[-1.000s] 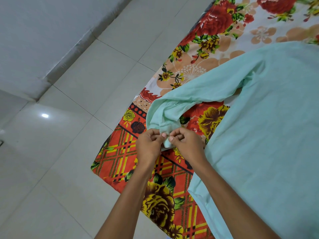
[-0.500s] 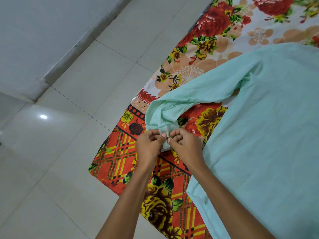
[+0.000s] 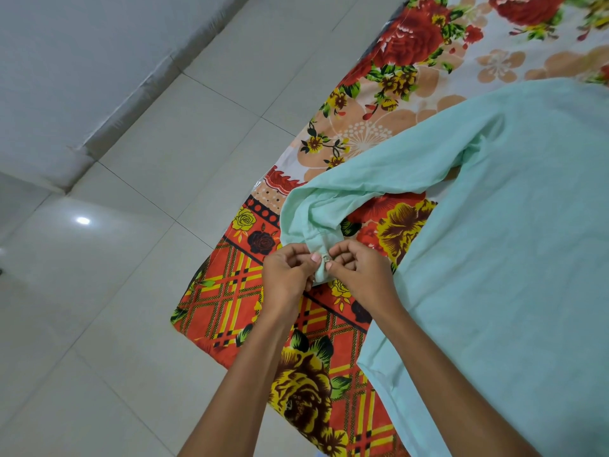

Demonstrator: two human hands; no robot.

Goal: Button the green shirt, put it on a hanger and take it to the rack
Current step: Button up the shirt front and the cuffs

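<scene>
Two bare hands are meeting at the cuff (image 3: 321,257) of the green shirt (image 3: 514,245), at the end of a sleeve (image 3: 389,169) that is bending back from the shirt's body toward the person. The left hand (image 3: 286,275) is pinching the cuff's left edge, its thumb tip lying on the fabric with the other fingers curling under. The right hand (image 3: 359,270) is pinching the opposite edge, thumb and forefinger closing on the cloth just beside a small button (image 3: 325,258) that is showing between the two thumbs. Both thumbs are nearly touching over that button; whether it is sitting through its hole cannot be told. A short tail of the cuff is hanging below the pinch, between the hands.

Most of the shirt is lying flat and spread to the right of the hands, its hem edge running down past the right forearm. Only the sleeve is reaching over to the grip. Underneath, a floral bedsheet (image 3: 296,374) in red, orange and yellow is covering the surface and hanging over its edge toward a pale tiled floor (image 3: 115,308). No brand, label or readable writing is showing on the shirt or the sheet
</scene>
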